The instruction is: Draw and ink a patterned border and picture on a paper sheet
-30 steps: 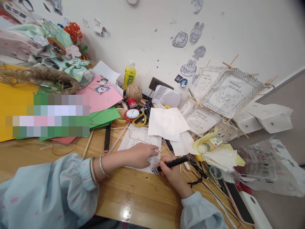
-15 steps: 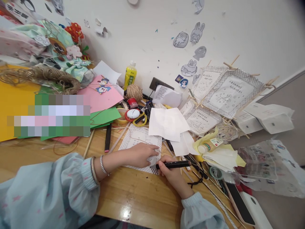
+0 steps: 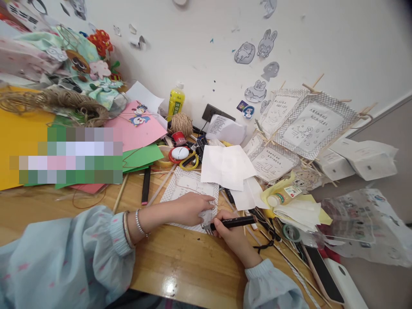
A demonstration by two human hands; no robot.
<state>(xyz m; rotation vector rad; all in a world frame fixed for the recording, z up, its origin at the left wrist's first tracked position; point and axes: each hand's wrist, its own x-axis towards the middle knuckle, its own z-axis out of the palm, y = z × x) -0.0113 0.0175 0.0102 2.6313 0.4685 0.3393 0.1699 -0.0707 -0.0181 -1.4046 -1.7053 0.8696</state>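
Note:
A white sheet with a hand-drawn crosshatched border (image 3: 185, 182) lies on the wooden table in front of me. Across its lower half rests my left hand (image 3: 189, 209), palm down with fingers stretched toward the right edge. A black marker (image 3: 240, 221) is pinched in my right hand (image 3: 231, 235). Its tip points left and meets the sheet's lower right border, close beside my left fingertips. Dark strokes show around the tip. Part of the drawing is covered by my left hand and wrist.
Folded white paper (image 3: 225, 165) overlaps the sheet's upper right. Behind are yellow-handled scissors (image 3: 189, 162), a twine ball (image 3: 182, 124) and a yellow bottle (image 3: 176, 101). A stick frame with drawn panels (image 3: 315, 124) stands at right, near a phone (image 3: 323, 274). Another black marker (image 3: 146, 184) lies left.
The marker tip and my right fingers have shifted slightly left along the sheet's lower border. My left hand stays where it was.

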